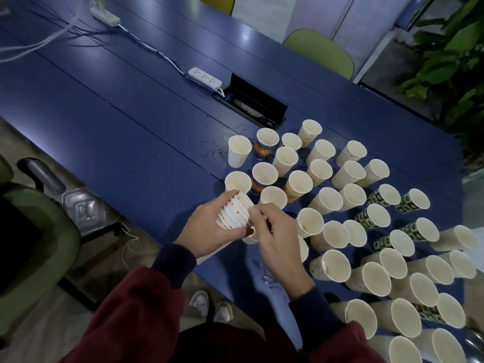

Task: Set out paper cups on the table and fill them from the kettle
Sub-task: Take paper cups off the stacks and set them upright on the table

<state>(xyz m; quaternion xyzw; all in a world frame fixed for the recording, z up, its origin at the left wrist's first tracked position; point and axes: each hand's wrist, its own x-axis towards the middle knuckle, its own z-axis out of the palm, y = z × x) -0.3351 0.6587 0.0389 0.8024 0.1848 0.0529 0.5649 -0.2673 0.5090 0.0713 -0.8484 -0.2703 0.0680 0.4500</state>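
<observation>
In the head view, the left hand (207, 227) curls round a nested stack of paper cups (234, 214) above the near edge of the table (131, 113); the right hand (277, 241) pinches the stack's end. The paper looks light and crushable, so I would peel 1 cup off by its rim, gently.

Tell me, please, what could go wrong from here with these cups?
The right hand pinches the stack of paper cups held in the left hand, right beside crowded standing cups; a jerk could topple some. Later spills might run toward the power strip.
</observation>
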